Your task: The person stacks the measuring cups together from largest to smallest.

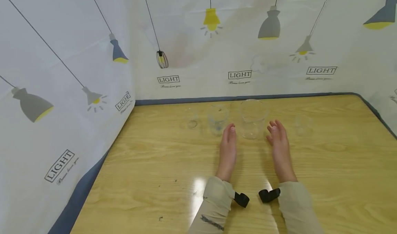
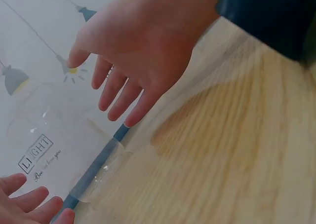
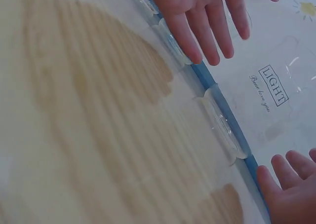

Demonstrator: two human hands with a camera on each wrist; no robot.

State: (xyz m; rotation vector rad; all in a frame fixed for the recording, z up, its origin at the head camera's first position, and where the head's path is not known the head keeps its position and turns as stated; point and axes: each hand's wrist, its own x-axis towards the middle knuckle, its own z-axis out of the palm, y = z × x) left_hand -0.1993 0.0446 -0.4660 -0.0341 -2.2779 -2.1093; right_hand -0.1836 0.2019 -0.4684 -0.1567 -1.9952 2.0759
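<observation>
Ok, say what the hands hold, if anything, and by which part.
Nothing is held: the left hand and right hand flank the large clear vessel without gripping it.

Left hand (image 1: 228,153) and right hand (image 1: 281,153) held apart, palms (image 2: 148,49) facing inward, fingers (image 1: 281,129) extended, forearms (image 1: 214,201) stretched forward

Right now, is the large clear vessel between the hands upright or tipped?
Upright: in the head view, the clear vessel shows its wide round rim above its narrower base.

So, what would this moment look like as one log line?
left hand: open, empty | right hand: open, empty | large clear cup: on table, between both hands, untouched
</observation>
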